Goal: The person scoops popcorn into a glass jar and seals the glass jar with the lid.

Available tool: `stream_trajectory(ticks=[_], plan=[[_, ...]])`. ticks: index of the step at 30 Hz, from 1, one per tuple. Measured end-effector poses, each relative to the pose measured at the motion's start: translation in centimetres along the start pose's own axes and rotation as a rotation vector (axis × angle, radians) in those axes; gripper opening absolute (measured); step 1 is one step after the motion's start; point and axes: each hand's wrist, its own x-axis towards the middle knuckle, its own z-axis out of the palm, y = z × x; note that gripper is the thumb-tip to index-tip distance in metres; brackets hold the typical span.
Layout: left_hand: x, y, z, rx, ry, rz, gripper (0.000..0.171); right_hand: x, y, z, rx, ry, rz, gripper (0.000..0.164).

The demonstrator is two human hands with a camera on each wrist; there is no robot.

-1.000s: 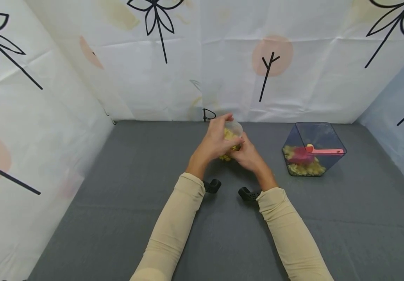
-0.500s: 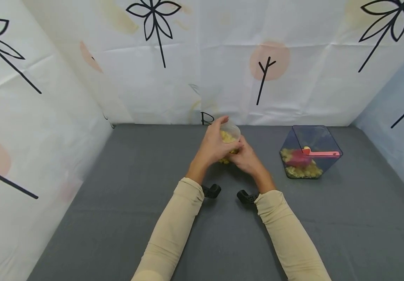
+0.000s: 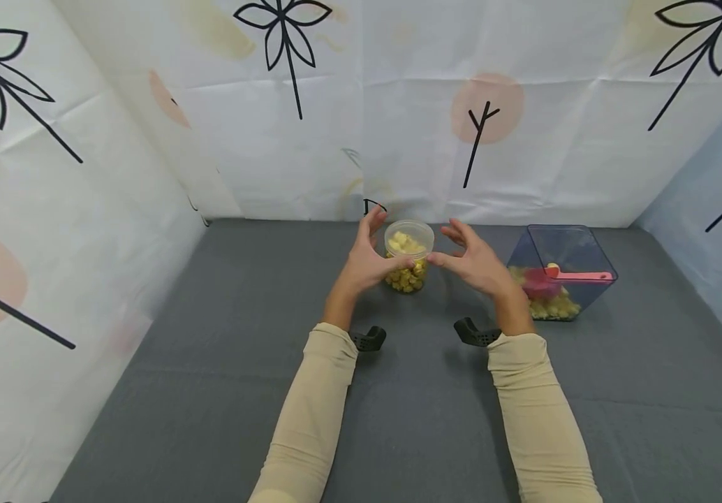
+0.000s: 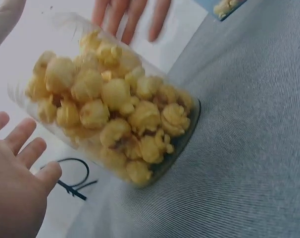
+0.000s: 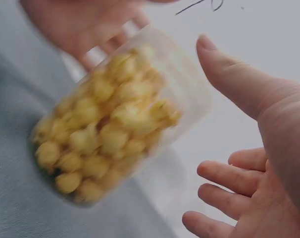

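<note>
A clear plastic jar (image 3: 406, 274) of yellow popcorn stands upright on the grey table, its translucent lid (image 3: 409, 237) on top. To the left of it is my left hand (image 3: 366, 260), fingers spread and thumb stretched along the jar's near side. My right hand (image 3: 475, 261) is to the right with fingers apart, its thumb tip by the lid's edge. Both wrist views show the jar between the hands; in the right wrist view a gap separates my right fingers (image 5: 229, 186) from the popcorn jar (image 5: 105, 124). Whether the left thumb touches the jar, I cannot tell.
Right of the hands stands a bluish see-through square bin (image 3: 565, 241) holding popcorn and a pink scoop (image 3: 581, 276), its handle toward the right rim. My right hand and wrist cover the bin's left part. A white patterned cloth wall (image 3: 411, 140) rises behind the grey table (image 3: 260, 293).
Both hands had been wrapped around the jar. Now they have opened and moved apart, the right hand toward the bin, and the jar stands released between them.
</note>
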Motion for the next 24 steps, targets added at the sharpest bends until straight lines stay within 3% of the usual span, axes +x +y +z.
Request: stream_trajectory(ticks=[5,13,17,24], plan=[[-0.1,-1.3,0.4,-0.001,-0.020,-0.052,0.120,0.4,-1.8,-0.2,-0.012,0.059,-0.099,0.094],[0.1,-2.7,2.0,-0.057,-0.067,-0.131,0.119,1.1,-2.5,1.8,-0.019,0.110,-0.255,0.089],[0.3,-2.7,2.4,-0.046,-0.075,-0.133,0.117,1.4,-2.4,2.4,-0.032,0.094,-0.275,0.086],[0.4,-3.0,2.5,-0.064,-0.089,-0.144,0.098,1.7,-1.8,3.3,-0.089,0.090,-0.240,0.081]])
